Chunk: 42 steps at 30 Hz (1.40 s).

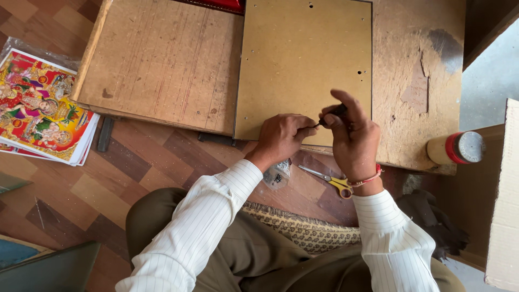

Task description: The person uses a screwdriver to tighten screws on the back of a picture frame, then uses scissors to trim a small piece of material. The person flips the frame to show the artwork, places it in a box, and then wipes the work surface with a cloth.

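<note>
A brown hardboard backing panel (303, 59) lies flat on a low wooden work board (162, 59). At the panel's near edge, my right hand (354, 138) grips a small dark-handled tool (338, 112), its thin tip pointing left. My left hand (281, 138) is closed beside it, with finger and thumb pinched at the tool's tip, on something too small to make out. Both wrists wear white striped sleeves, and a red thread circles the right wrist.
Yellow-handled scissors (330, 180) and a small clear plastic bag (278, 174) lie on the floor under my hands. A stack of colourful prints (43, 108) sits at the left. A bottle with a red band (457, 147) stands at the right, next to a cardboard box (505, 205).
</note>
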Motion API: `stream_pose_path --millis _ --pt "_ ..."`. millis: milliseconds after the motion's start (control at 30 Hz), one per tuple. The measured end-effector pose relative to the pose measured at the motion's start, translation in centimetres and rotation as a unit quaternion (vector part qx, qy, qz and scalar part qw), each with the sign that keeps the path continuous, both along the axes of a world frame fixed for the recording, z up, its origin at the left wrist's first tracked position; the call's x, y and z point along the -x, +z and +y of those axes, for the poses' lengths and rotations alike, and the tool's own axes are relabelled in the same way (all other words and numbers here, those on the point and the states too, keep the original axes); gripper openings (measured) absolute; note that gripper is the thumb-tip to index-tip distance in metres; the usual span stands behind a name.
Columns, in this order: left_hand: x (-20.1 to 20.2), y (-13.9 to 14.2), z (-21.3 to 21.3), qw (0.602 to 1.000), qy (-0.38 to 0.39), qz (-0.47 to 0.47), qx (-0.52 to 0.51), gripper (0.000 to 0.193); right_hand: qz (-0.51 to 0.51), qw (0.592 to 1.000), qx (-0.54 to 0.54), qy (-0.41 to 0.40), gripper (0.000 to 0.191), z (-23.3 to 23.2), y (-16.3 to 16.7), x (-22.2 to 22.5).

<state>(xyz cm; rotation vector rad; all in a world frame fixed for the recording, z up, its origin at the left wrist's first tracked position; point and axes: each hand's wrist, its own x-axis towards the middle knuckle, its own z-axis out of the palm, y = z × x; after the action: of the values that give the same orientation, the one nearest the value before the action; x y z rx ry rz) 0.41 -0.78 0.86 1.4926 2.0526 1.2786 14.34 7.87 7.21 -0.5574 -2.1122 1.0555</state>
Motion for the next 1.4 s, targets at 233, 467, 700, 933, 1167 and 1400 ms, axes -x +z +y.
stream_pose_path --millis 233,467,700,933,1167,1400 --pt "0.1 0.6 0.1 0.999 -0.007 -0.03 0.029 0.021 -0.023 0.996 -0.022 -0.086 0.032 -0.3 -0.6 0.3" --pt "-0.1 0.2 0.1 1.0 -0.001 0.008 -0.008 0.02 0.018 1.0 -0.009 -0.012 0.031 -0.2 0.1 0.0" --pt "0.0 0.0 0.2 1.0 -0.004 0.023 0.005 0.02 -0.02 0.993 -0.013 -0.116 0.025 -0.6 -0.1 0.5" --pt "-0.1 -0.2 -0.1 1.0 -0.001 0.003 -0.008 0.02 0.015 0.999 0.026 -0.041 0.028 -0.9 1.0 0.1" --pt "0.1 0.0 0.0 0.999 -0.004 -0.027 -0.02 0.022 0.002 0.994 0.01 -0.106 0.023 -1.1 0.4 0.8" --pt "0.0 0.0 0.1 1.0 -0.005 -0.019 0.009 0.021 -0.001 0.999 -0.03 -0.027 0.026 -1.1 0.9 0.3"
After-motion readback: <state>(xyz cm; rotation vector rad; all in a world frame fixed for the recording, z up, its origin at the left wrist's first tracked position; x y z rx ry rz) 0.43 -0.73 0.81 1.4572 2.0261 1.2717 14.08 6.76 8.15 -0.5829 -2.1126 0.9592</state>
